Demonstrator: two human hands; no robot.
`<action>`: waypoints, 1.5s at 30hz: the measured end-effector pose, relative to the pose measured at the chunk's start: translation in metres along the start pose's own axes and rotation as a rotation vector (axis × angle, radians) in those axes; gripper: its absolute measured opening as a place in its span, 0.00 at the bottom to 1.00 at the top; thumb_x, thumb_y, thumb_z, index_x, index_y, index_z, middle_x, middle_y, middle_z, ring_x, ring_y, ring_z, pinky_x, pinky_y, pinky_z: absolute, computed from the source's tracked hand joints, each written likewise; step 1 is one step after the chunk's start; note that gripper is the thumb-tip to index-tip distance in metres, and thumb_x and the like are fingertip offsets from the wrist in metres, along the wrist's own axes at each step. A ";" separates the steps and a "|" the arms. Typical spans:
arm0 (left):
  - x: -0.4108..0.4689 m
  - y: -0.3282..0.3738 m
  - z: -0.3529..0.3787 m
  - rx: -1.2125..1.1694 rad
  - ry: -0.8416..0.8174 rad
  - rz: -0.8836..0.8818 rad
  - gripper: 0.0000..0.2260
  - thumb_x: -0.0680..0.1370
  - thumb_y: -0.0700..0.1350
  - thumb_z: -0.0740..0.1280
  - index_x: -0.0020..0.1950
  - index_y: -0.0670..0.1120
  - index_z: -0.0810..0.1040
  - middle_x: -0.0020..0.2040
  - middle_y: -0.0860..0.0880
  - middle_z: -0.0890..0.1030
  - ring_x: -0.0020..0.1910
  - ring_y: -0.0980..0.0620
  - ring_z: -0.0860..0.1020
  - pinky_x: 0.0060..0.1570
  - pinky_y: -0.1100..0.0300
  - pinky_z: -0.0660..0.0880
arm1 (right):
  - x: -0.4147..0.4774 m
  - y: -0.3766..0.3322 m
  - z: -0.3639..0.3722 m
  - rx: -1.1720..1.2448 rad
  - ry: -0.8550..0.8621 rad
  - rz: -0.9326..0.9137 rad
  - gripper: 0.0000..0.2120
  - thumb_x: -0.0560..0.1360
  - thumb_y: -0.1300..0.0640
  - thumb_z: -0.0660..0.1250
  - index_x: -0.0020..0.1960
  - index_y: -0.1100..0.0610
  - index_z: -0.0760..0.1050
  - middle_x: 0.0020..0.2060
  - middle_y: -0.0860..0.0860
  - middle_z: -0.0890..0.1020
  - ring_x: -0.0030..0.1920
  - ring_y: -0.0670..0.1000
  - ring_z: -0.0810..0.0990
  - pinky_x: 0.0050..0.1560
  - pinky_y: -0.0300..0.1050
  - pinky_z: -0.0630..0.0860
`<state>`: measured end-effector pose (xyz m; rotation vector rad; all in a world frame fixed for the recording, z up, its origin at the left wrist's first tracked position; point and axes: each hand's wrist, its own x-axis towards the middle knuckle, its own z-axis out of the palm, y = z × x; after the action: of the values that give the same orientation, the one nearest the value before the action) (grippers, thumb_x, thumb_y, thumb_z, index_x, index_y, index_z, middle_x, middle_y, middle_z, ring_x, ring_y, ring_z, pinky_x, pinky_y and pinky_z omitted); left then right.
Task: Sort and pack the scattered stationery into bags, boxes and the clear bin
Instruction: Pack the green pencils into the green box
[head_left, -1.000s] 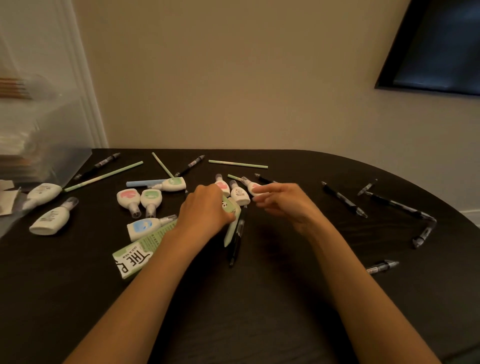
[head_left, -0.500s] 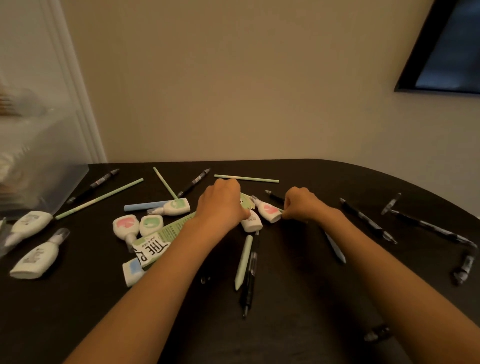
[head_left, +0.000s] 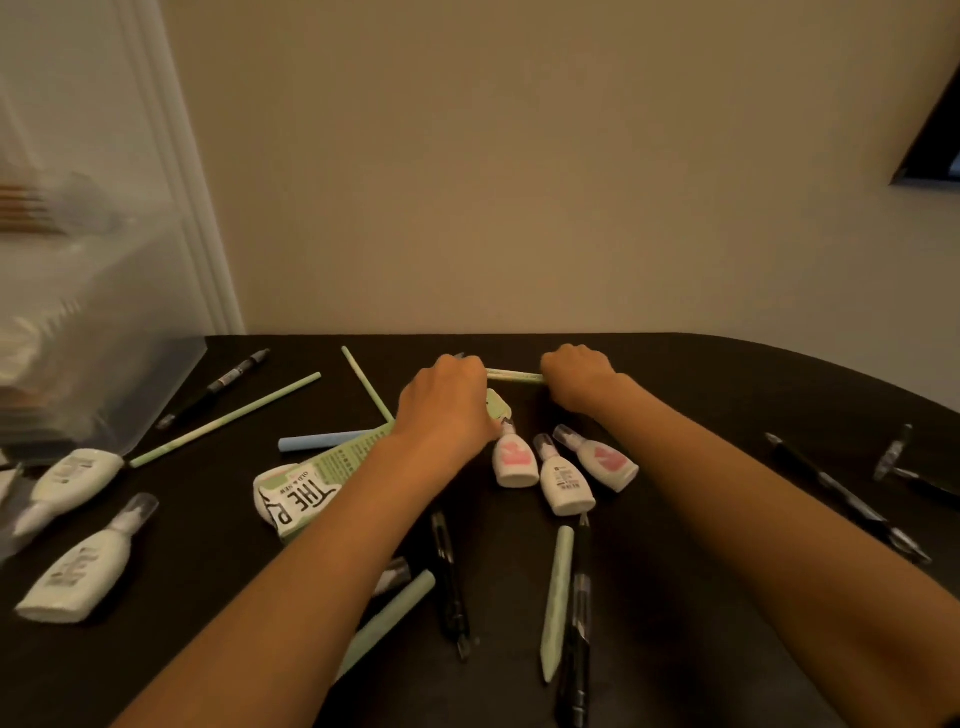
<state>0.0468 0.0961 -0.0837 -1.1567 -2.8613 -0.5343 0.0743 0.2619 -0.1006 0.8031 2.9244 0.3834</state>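
The dark counter (head_left: 727, 374) fills the lower half of the view, with stationery scattered across it. At the far left stands the clear bin (head_left: 104, 364), blurred, its contents too vague to name. Two bare forearms reach in from the near edge.

The green box (head_left: 311, 488), printed with large letters, lies slantwise left of centre. The left grip (head_left: 447, 410) is curled over its far end, and a corner of the box pokes out on the thumb side; the fingertips are hidden.

Two white correction tapes (head_left: 72, 478) (head_left: 83, 566) lie at the left, near the bin. Three more sit side by side between the forearms: a pink-labelled one (head_left: 514, 460), a white-labelled one (head_left: 563, 480) and another pink one (head_left: 602, 460).

A black pen (head_left: 449, 577) lies beside the left forearm and a second black pen (head_left: 576, 623) next to a thick pale green marker (head_left: 556, 592). Another green marker (head_left: 389, 618) shows from under the left forearm. A blue marker (head_left: 322, 440) touches the box's far side. More black pens lie at the right (head_left: 841, 499) and by the bin (head_left: 218, 387).

Two thin green sticks (head_left: 223, 421) (head_left: 366, 384) rest left of the hands. A third, the pale green stick (head_left: 514, 375), spans the gap between the hands; the right grip (head_left: 579, 379) is closed round its right end, and its left end meets the left knuckles.
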 end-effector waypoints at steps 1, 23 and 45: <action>0.002 -0.002 0.000 0.002 -0.002 -0.005 0.21 0.70 0.52 0.72 0.58 0.45 0.73 0.53 0.46 0.74 0.53 0.46 0.75 0.41 0.57 0.68 | 0.004 0.000 -0.001 -0.028 -0.009 -0.006 0.15 0.77 0.62 0.60 0.64 0.62 0.69 0.60 0.59 0.74 0.59 0.59 0.74 0.53 0.49 0.71; -0.085 0.019 -0.045 0.041 0.124 0.052 0.18 0.72 0.52 0.70 0.55 0.43 0.74 0.53 0.44 0.75 0.53 0.43 0.76 0.41 0.57 0.66 | -0.124 0.013 -0.049 1.633 0.397 0.339 0.15 0.80 0.59 0.54 0.36 0.62 0.70 0.22 0.52 0.69 0.16 0.46 0.65 0.17 0.37 0.65; -0.130 0.029 0.011 0.062 0.250 0.016 0.13 0.74 0.49 0.68 0.54 0.44 0.75 0.51 0.46 0.77 0.50 0.47 0.75 0.40 0.58 0.66 | -0.213 -0.036 -0.003 2.094 0.076 0.234 0.08 0.78 0.59 0.61 0.52 0.65 0.72 0.26 0.51 0.81 0.24 0.44 0.77 0.28 0.35 0.76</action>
<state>0.1622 0.0314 -0.1032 -1.0225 -2.6346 -0.5429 0.2393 0.1221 -0.1035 0.9573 2.0921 -2.8241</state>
